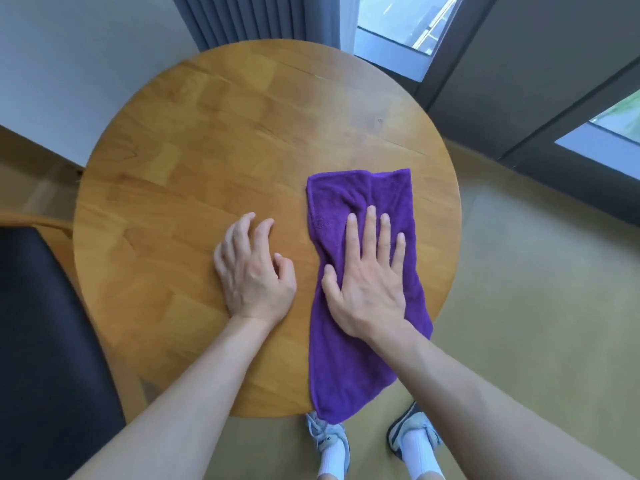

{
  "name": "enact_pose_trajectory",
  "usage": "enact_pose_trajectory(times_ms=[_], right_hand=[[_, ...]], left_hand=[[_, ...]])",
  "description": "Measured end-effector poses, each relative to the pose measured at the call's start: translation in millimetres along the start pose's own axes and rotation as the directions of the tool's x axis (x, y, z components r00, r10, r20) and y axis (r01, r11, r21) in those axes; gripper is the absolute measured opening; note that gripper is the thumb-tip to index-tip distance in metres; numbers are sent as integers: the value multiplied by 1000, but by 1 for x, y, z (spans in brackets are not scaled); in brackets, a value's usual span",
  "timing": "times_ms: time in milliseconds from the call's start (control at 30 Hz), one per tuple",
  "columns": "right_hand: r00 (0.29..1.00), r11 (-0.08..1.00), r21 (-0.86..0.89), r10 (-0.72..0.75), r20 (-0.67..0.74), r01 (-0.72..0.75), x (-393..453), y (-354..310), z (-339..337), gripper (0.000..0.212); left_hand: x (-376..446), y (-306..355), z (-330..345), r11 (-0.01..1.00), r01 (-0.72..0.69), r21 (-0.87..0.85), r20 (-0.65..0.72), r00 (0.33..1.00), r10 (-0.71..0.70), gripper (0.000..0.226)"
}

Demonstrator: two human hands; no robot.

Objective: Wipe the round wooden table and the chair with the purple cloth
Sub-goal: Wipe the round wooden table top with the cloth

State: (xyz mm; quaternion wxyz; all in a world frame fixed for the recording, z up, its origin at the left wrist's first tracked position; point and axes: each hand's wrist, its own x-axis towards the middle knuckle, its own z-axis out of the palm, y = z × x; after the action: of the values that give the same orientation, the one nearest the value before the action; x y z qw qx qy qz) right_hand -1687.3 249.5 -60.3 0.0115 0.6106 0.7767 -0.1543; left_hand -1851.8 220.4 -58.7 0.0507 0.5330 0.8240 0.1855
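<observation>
Writing: small dark print on the tongue of one shoe, too small to read.
Bench: round wooden bench, pale honey planks, over a tan floor.
Room: grey curtain and dark-framed window beyond the far edge; chair with dark seat at the left.
Purple cloth: purple cloth lies on the bench's right side, its near end hanging over the edge.
Right hand: right hand flat, palm down on the cloth, fingers straight and slightly spread, gripping nothing.
Left hand: left hand on bare wood just beside the cloth, fingers loosely curled, holding nothing.
</observation>
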Motion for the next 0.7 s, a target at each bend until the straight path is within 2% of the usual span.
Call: enact_pose_trajectory(times_ms=[100, 267, 300, 367, 400, 467, 500, 533, 567, 600, 700], right_hand=[[995, 994, -42, -101, 27, 102, 13, 6, -3, 82], [997, 998, 39, 43, -66, -40, -4, -24, 4, 78], [998, 999, 32, 7, -63, -5, -12, -28, 7, 79], [982, 982, -7, -188, -20, 188, -29, -22, 12, 79], [943, 943, -24, -332, 7, 332, -36, -11, 11, 79], [793, 793, -42, -604, 87, 608, -37, 21, 5, 80], [714, 715, -45, -689, 125, 698, -31, 39, 0, 82], [667, 670, -46, -727, 162, 741, -21, 55, -6, 85], [668, 672, -51, -721, 185, 739, -10, 67, -12, 86], [716, 718, -63, -674, 181, 693, 1, 75, -17, 86], [939, 938, -50, -342, 41, 344, 12, 65, -20, 82]], left_hand=[[-26, -30, -13, 997, 9, 75, 65, 998, -14, 61], [-45, -52, -18, 991, 13, 134, 152, 988, -34, 66], [-44, -51, -18, 991, 20, 131, 156, 987, -40, 66], [-44, -49, -20, 992, 21, 127, 167, 985, -42, 67], [-45, -49, -22, 992, 23, 123, 169, 985, -44, 68], [-44, -48, -25, 993, 31, 118, 173, 984, -51, 71], [-43, -47, -25, 993, 31, 117, 178, 983, -52, 73], [-43, -46, -25, 993, 29, 117, 180, 982, -50, 73], [-44, -47, -25, 993, 29, 116, 176, 983, -49, 72], [-45, -47, -25, 993, 30, 115, 174, 984, -49, 71], [-44, -49, -22, 993, 30, 115, 172, 984, -50, 69]])
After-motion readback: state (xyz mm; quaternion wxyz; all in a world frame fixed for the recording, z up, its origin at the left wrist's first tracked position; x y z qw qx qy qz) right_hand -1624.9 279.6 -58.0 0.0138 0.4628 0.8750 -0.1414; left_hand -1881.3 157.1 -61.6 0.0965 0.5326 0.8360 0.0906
